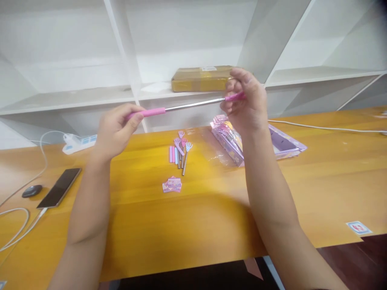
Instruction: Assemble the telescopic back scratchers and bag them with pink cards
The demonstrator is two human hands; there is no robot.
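Note:
A pink back scratcher (195, 103) with a metal telescopic rod is stretched between my hands above the table. My left hand (116, 127) wraps round its pink grip. At the other end, my right hand (246, 98) pinches the darker pink head, which the fingers partly hide. Below lie several small hand-shaped scratcher heads on metal rods (184, 163), in purple, pink and blue. Loose pink, purple and blue grip sleeves (173, 154) lie against them. Nearer to me is a small pile of printed pink and purple cards (172, 185).
A purple display box (287, 153) with wrapped items stands behind my right forearm. A taped brown carton (196, 80) rests on the white shelf. At left are a phone (60, 187), a black mouse (32, 191), a white power strip (80, 144) and cables.

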